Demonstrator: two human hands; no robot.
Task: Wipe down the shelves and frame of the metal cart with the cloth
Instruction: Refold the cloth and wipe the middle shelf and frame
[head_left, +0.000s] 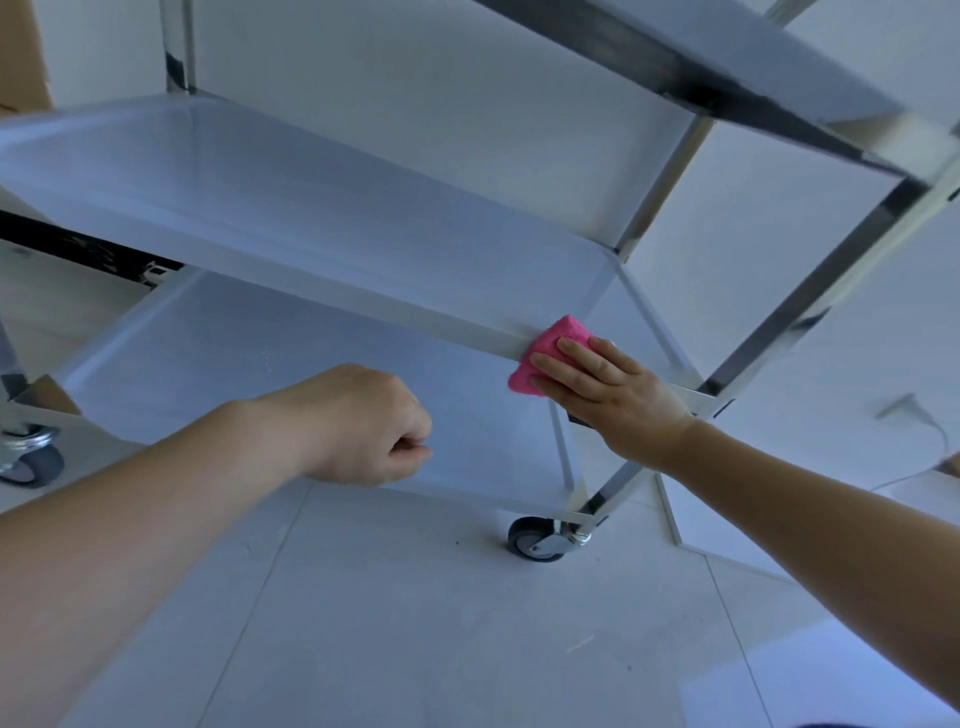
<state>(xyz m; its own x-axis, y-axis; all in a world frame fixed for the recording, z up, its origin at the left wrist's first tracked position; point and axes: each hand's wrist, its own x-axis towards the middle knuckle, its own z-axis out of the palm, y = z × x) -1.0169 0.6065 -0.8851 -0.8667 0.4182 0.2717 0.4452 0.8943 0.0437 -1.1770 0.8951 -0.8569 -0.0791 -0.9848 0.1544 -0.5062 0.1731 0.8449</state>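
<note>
A three-tier metal cart fills the view, with its middle shelf in the centre, a bottom shelf below and a top shelf at the upper right. A folded pink cloth lies against the front rim of the middle shelf near its right corner. My right hand presses the cloth onto that rim with straight fingers. My left hand hovers in a loose fist over the bottom shelf, holding nothing.
The cart's right front post rises beside my right hand. A caster wheel stands on the tiled floor below it, another wheel at the left edge. A white wall sits behind the cart. A cable lies at the right.
</note>
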